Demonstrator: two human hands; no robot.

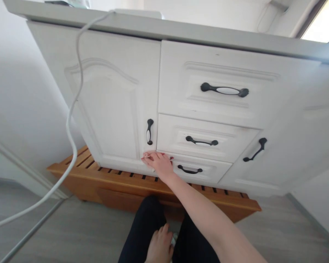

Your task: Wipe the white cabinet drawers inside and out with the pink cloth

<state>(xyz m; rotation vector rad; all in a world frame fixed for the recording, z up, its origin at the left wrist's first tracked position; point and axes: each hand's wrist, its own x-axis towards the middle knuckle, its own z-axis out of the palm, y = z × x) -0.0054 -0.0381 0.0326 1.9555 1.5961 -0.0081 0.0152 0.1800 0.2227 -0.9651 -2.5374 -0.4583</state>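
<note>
My right hand (pixel 162 166) reaches to the lower part of the white cabinet, by the seam between the left door (pixel 112 109) and the bottom drawer (pixel 212 171). Its fingers are bent together; small reddish and pale bits show at the fingertips, too small to name. Just above is the door's black handle with a white inset (pixel 149 132). Low between the dark-trousered knees, my left hand (pixel 160 244) has its fingers curled, with a pale greenish-white thing (pixel 174 239) at its side, mostly hidden.
A slatted wooden bench (pixel 120 186) runs along the cabinet's base. A white cable (pixel 71 128) hangs from the countertop (pixel 208 36) down to the left. Other black handles (pixel 224 90) stick out from the drawers and right door. Walls stand on both sides.
</note>
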